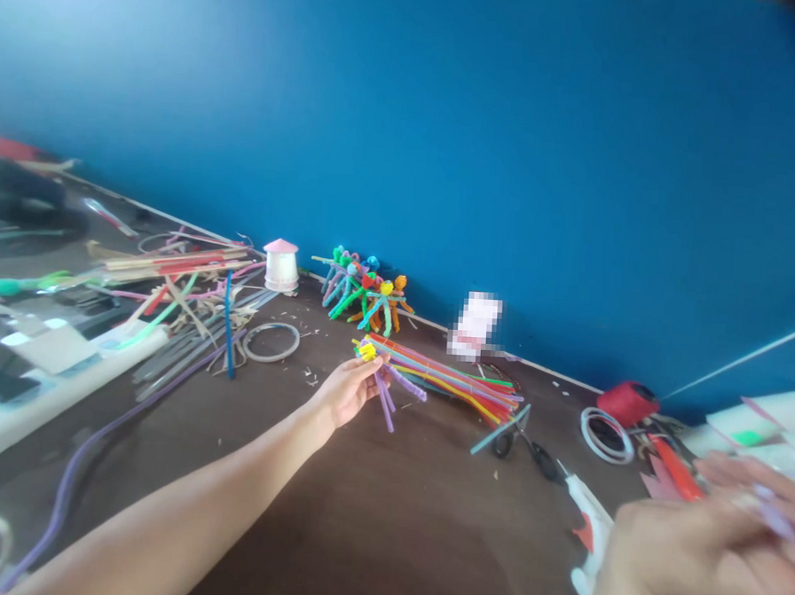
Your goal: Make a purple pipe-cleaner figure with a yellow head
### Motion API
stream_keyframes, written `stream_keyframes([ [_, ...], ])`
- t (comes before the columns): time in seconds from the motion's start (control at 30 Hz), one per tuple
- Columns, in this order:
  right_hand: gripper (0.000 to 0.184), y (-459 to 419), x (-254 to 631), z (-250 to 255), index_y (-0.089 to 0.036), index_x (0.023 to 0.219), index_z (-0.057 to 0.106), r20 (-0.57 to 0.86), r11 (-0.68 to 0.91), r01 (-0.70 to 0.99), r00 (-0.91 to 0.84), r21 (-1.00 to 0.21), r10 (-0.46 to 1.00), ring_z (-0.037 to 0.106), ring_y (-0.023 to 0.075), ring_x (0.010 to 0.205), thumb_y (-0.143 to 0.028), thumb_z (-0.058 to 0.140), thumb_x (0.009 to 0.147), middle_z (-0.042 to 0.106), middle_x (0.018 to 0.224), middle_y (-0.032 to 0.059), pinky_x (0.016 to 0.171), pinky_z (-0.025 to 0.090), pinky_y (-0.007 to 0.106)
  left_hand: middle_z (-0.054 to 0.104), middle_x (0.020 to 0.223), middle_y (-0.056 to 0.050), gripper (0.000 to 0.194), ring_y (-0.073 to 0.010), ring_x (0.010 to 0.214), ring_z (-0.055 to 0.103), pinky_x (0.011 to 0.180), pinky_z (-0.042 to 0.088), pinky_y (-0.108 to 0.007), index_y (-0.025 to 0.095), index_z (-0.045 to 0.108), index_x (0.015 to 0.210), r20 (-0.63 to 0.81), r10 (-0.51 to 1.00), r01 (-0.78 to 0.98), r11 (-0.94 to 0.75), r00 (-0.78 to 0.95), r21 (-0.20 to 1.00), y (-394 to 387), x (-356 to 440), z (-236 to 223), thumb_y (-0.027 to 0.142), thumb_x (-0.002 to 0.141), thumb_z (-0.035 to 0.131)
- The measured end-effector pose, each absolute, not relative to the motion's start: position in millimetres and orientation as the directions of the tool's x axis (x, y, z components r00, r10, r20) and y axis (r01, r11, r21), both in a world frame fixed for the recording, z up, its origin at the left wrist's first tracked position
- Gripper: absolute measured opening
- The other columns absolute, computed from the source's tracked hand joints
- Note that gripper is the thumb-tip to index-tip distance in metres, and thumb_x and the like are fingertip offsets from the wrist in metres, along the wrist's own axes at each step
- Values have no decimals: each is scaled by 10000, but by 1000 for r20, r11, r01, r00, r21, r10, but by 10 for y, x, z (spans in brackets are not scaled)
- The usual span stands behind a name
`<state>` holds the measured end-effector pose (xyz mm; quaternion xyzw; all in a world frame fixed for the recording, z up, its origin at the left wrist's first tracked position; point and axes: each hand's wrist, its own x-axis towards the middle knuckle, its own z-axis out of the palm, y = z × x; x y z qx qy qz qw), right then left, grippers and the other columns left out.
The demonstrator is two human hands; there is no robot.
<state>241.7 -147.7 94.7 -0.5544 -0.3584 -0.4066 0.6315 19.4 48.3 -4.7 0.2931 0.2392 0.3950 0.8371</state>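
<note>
My left hand [353, 391] reaches out over the table, thumb and fingers closed on a small pipe cleaner figure. This pipe cleaner figure [401, 384] has a yellow top and purple limbs hanging down and to the right. Just beyond it lies a bundle of coloured pipe cleaners [460, 382]. At the right edge, smeared by motion, is my right hand [711, 545] with its fingers bent together. A short pale purple piece [776, 513] shows at those fingers; its exact kind is blurred. A white glue gun [589, 521] lies just left of this hand.
Several finished pipe cleaner figures [371, 292] stand by the blue wall, beside a white cup with a pink lid [281, 266]. Black-handled scissors [536, 456], tape rolls [607, 435] and a red spool [627, 401] lie right. Loose pipe cleaners and a power strip [66, 382] occupy the left.
</note>
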Motion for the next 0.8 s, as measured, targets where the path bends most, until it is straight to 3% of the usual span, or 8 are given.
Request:
stream_keyframes([
  [0.03, 119, -1441, 2340, 907, -206, 890, 461, 954, -3, 963, 265, -268, -139, 555, 232, 842, -300, 397, 853, 555, 880, 84, 750, 418, 409, 650, 704, -43, 136, -112, 649, 604, 680, 473, -253, 106, 640, 824, -170, 789, -509, 528, 590, 679, 457, 203, -49, 160, 699, 631],
  [0.13, 59, -1279, 2039, 745, -183, 806, 563, 943, -13, 999, 34, -31, 331, 577, 178, 728, -144, 555, 763, 628, 774, 46, 740, 409, 351, 658, 722, -50, 161, -125, 673, 614, 699, 471, -266, 108, 639, 820, -169, 739, -440, 551, 652, 709, 350, 236, -70, 187, 680, 655],
  [0.2, 82, -1166, 1823, 630, -198, 821, 585, 804, 50, 998, -10, -25, 595, 558, 169, 736, -142, 549, 771, 630, 733, 25, 769, 373, 347, 661, 728, -51, 188, -133, 693, 617, 712, 462, -271, 111, 638, 818, -162, 709, -388, 546, 686, 743, 273, 255, -88, 209, 661, 674],
  [0.3, 131, -1041, 1589, 486, -206, 820, 598, 601, 109, 989, -27, -100, 799, 523, 171, 748, -141, 484, 813, 593, 682, 19, 742, 344, 323, 662, 727, -48, 228, -131, 690, 612, 716, 447, -270, 114, 636, 814, -166, 676, -324, 535, 718, 780, 181, 269, -100, 233, 630, 700],
  [0.4, 176, -987, 1523, 399, -197, 813, 594, 501, 133, 980, -43, -146, 864, 501, 146, 683, -130, 433, 836, 557, 696, 17, 723, 329, 304, 650, 680, -35, 258, -123, 634, 601, 690, 441, -275, 110, 631, 784, -198, 666, -261, 522, 719, 812, 125, 281, -88, 260, 594, 722],
  [0.6, 173, -997, 1583, 355, -204, 818, 588, 481, 102, 984, -19, -146, 876, 496, 154, 713, -129, 432, 825, 532, 721, 19, 714, 307, 294, 636, 662, -35, 282, -142, 609, 606, 639, 440, -284, 114, 605, 759, -215, 659, -162, 461, 721, 872, 65, 304, -50, 314, 591, 712],
  [0.8, 160, -993, 1538, 302, -187, 754, 580, 477, 42, 989, 30, -139, 878, 528, 139, 653, -148, 441, 824, 560, 661, 9, 683, 294, 280, 640, 681, -30, 300, -148, 652, 612, 677, 446, -292, 121, 577, 737, -217, 673, -218, 499, 707, 839, 31, 308, -26, 259, 532, 750],
])
